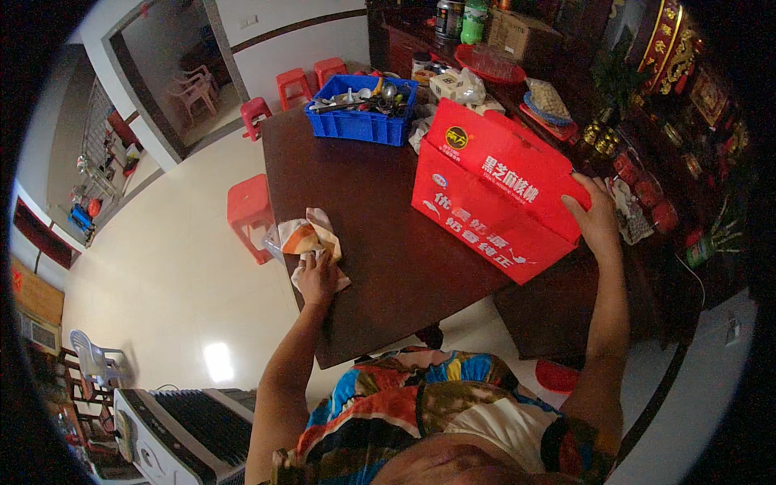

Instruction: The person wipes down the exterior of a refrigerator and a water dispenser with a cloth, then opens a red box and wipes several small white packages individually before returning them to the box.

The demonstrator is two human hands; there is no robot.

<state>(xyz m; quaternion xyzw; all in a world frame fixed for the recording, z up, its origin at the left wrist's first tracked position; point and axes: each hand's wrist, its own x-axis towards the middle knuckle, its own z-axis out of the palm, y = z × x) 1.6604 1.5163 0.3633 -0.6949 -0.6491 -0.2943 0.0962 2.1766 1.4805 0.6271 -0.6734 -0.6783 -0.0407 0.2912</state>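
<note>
A large red cardboard carton (pixel 485 182) with printed writing stands on the right half of the dark wooden table (pixel 388 242). My right hand (pixel 594 209) grips the carton's upper right edge, thumb on its front face and fingers over the far side. At the table's left edge, my left hand (pixel 318 276) rests on a crumpled cloth (pixel 318 233) in white, orange and cream. Its fingers press into the cloth and bunch it. Something clear, like plastic, pokes out at the cloth's left side over the edge.
A blue plastic crate (pixel 357 124) with ladles and utensils stands at the table's far end. Red plastic stools (pixel 248 200) line the left side. Behind the carton, a sideboard carries a red tray (pixel 490 63), a cardboard box (pixel 522 35) and a green bottle (pixel 474 23).
</note>
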